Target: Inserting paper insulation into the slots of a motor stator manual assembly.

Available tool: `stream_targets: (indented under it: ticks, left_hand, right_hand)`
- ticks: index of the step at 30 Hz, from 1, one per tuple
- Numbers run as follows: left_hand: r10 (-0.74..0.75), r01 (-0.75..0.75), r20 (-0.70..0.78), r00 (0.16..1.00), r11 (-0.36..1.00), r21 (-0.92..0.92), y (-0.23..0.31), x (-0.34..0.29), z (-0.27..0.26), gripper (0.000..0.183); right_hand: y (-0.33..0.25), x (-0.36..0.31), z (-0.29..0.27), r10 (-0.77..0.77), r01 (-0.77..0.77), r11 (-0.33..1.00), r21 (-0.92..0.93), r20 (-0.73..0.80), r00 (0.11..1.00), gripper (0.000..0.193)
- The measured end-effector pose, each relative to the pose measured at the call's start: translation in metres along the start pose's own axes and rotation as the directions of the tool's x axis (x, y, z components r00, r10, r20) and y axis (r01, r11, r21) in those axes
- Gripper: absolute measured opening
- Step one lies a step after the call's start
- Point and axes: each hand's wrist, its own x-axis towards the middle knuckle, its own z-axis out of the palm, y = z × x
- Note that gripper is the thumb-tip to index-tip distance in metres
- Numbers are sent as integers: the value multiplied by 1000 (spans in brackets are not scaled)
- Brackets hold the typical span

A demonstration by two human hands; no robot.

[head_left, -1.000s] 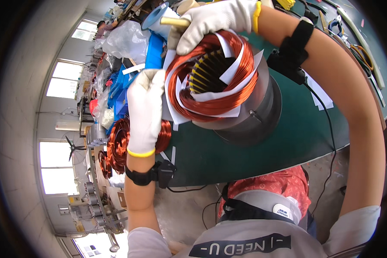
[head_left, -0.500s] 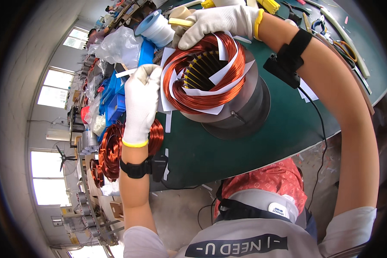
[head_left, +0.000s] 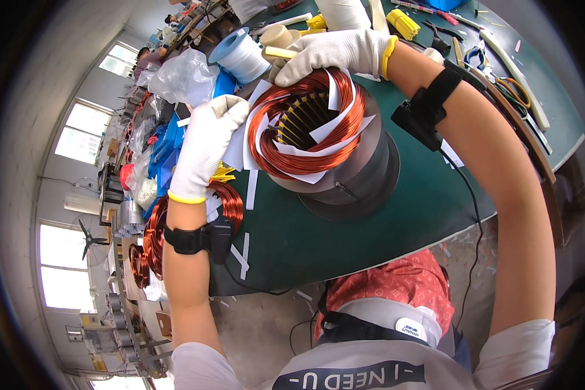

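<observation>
A dark metal stator (head_left: 364,159) stands on the green table, ringed at its top by a copper wire winding (head_left: 348,136). White insulation paper (head_left: 331,133) is tucked between the wires, and yellow-edged slots show inside the bore. My right hand (head_left: 338,55), in a white glove, arches over the far side of the winding, gripping a pale yellow flat stick (head_left: 281,53). At the winding's left side is my gloved left hand (head_left: 208,143), its fingers curled together beside a white paper flap (head_left: 260,92). What those fingers pinch is hidden.
Behind stands a spool of white material (head_left: 242,52), with tape rolls (head_left: 276,37) beside it. Pliers and scissors (head_left: 517,91) lie at the far right. Copper coils (head_left: 227,205) and paper strips (head_left: 242,255) lie at the left. A black cable (head_left: 478,214) hangs from my right wrist strap.
The whole view has shifted slightly. My left hand has drawn in closer to the winding, and less of the white strip beside it shows. My right hand keeps its grip on the stick.
</observation>
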Motion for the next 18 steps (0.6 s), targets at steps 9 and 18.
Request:
stream_targets:
  ticks: [9, 18]
  left_hand:
    - [-24, 20, -68, 997, 998, -53, -3, -6, 8, 24]
    - [6, -6, -60, 998, 1000, -5, 7, 9, 13, 26]
  right_hand:
    - [-3, -3, 0, 2, -2, 1000, 12, 5, 1000, 37]
    - [7, 5, 0, -80, 79, 996, 41, 26, 996, 38]
